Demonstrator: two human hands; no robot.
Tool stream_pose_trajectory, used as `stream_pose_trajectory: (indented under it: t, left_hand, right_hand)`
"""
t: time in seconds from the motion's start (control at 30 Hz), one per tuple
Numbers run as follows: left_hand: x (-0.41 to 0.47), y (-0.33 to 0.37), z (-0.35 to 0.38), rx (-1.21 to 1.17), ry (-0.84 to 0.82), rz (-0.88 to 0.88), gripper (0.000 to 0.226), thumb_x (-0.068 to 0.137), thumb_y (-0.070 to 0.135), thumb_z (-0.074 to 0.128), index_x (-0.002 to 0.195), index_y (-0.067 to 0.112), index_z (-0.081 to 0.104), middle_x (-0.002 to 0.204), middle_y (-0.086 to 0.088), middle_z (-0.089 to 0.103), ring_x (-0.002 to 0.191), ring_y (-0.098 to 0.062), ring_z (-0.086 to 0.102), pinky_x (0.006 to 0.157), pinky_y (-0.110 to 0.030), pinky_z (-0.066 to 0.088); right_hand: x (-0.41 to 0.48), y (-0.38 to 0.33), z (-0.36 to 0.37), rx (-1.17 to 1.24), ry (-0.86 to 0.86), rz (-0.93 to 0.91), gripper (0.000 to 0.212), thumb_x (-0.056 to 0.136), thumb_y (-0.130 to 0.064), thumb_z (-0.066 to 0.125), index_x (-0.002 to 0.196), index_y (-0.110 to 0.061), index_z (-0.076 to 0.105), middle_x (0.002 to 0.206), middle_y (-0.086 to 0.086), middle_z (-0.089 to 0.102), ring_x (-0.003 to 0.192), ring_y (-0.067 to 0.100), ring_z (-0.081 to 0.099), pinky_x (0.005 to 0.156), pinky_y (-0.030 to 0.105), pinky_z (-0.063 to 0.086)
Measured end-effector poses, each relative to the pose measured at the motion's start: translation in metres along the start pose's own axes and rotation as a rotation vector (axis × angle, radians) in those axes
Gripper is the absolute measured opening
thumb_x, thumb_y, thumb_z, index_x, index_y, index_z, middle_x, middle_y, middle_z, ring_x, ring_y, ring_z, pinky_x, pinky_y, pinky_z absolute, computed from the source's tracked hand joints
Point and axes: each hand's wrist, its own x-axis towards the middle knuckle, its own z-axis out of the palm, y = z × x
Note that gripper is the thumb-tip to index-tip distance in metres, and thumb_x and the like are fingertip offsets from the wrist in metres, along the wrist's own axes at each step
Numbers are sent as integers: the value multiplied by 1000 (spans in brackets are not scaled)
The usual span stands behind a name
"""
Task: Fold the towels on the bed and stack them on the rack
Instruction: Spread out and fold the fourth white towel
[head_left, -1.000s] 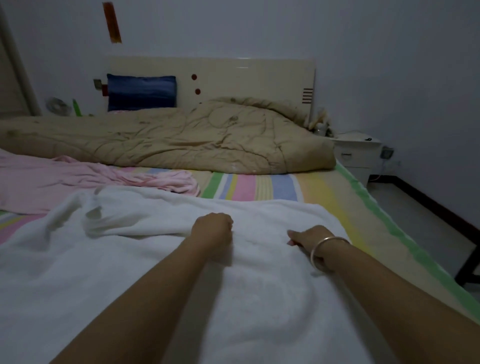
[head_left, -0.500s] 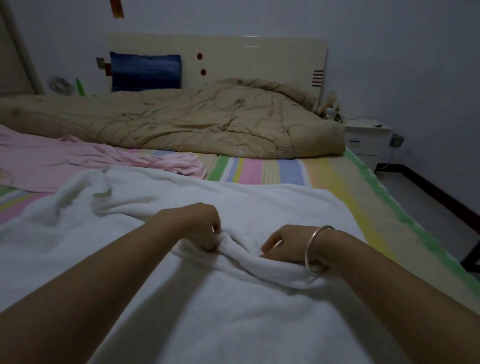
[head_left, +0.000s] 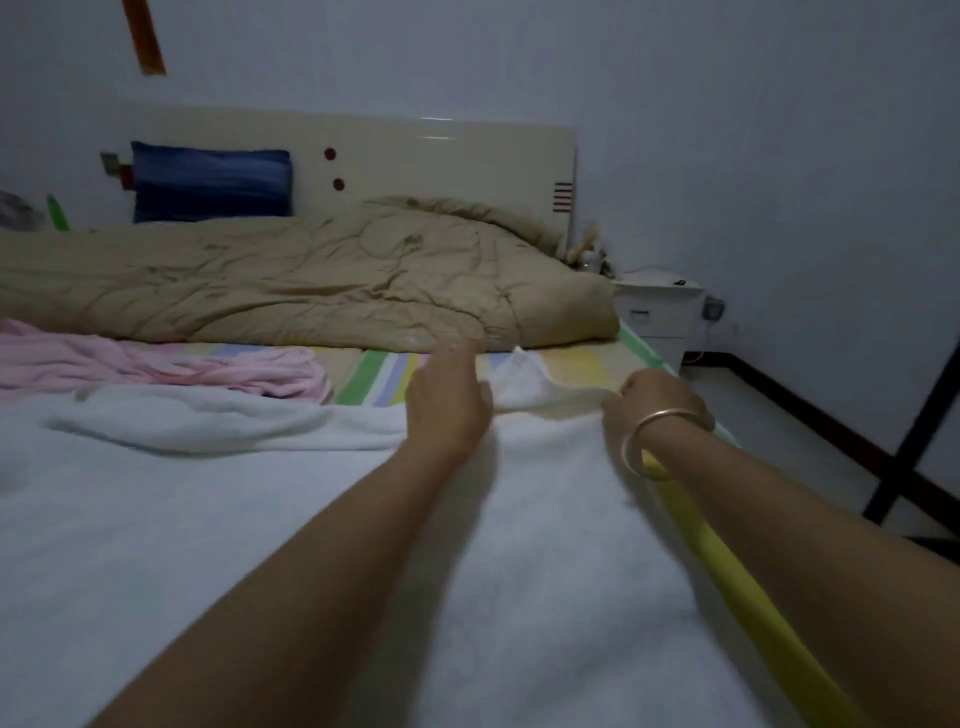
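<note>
Two towels: fluffy white towel (head_left: 260, 519) spread near, pink towel (head_left: 182, 364) crumpled far left. Right grip (head_left: 654, 400) pinches the white edge, left grip (head_left: 447, 405) flat on it, released.

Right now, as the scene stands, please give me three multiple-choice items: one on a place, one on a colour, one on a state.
1. Where is the pink towel?
A. On the bed, at the left.
B. On the nightstand.
C. On the floor.

2. What colour is the pillow?
A. Red.
B. Green.
C. Blue.

3. How is the white towel?
A. Spread out over the bed.
B. Folded small.
C. Rolled up.

Answers:
1 A: it lies crumpled on the striped sheet, in front of the quilt.
2 C: it shows dark blue against the headboard.
3 A: it covers the near part of the bed, with no neat fold in it.
</note>
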Motion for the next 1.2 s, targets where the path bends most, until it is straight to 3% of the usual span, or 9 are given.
stream_pose_trajectory:
  t: [0.1,0.17,0.3,0.43,0.6,0.8,0.97,1.07,1.2]
  left_hand:
    - [-34,-16,71,176,-257,66,56,95,43,29,143,17,42,142,-10,48,133,-28,41,111,-40,27]
    - [-45,-27,95,250,-289,71,65,94,47,13,148,19,35,153,-8,37,142,-23,30,117,-42,13]
    - [-32,-31,103,200,-302,85,56,100,42,28,152,23,25,159,-4,24,146,-20,19,119,-43,8]
    - [-32,-31,107,201,-303,86,56,99,41,30,152,22,26,159,-4,24,146,-21,19,119,-45,8]
    - [-36,-28,101,183,-219,120,54,98,37,34,149,19,31,157,-6,26,145,-21,22,120,-44,8]
    - [-33,-23,94,149,25,298,45,83,28,33,111,12,64,121,-10,64,114,-28,59,107,-48,38]
    - [-31,-24,97,257,-286,170,63,93,44,8,148,26,33,154,1,35,144,-18,24,120,-43,6]
    - [-28,-25,99,290,-379,138,54,102,44,17,153,27,21,161,2,16,148,-17,9,120,-46,-3]
    - [-30,-29,102,314,-377,123,53,102,42,19,153,27,23,161,0,18,148,-18,12,120,-46,-1]
  right_hand:
    - [11,24,36,-96,-258,-5,38,82,-30,61,115,-11,67,119,10,64,105,30,61,84,30,49]
    - [16,28,54,-68,-276,-7,37,82,-27,62,115,-11,66,118,12,65,104,29,62,84,28,49]
    - [33,2,71,244,-223,-75,36,86,-35,56,106,-6,67,106,17,67,91,30,63,74,31,48]
    - [49,-32,93,334,-226,-40,68,81,-60,59,116,-2,63,118,18,61,101,35,59,77,33,45]
    - [53,-23,116,396,-36,41,16,86,-25,58,100,-20,64,110,9,64,97,32,59,85,34,50]
    - [81,8,90,522,143,149,9,92,-19,54,89,-22,61,113,11,63,103,36,57,89,35,46]
    - [84,18,112,495,102,94,23,89,-25,59,67,-25,55,106,8,67,98,33,59,84,33,47]
    - [86,17,115,520,54,93,11,88,-30,64,81,-23,59,110,10,65,102,33,58,86,34,45]
    - [84,21,107,528,-112,42,31,90,-36,60,112,-14,65,124,13,61,113,34,55,95,35,43]
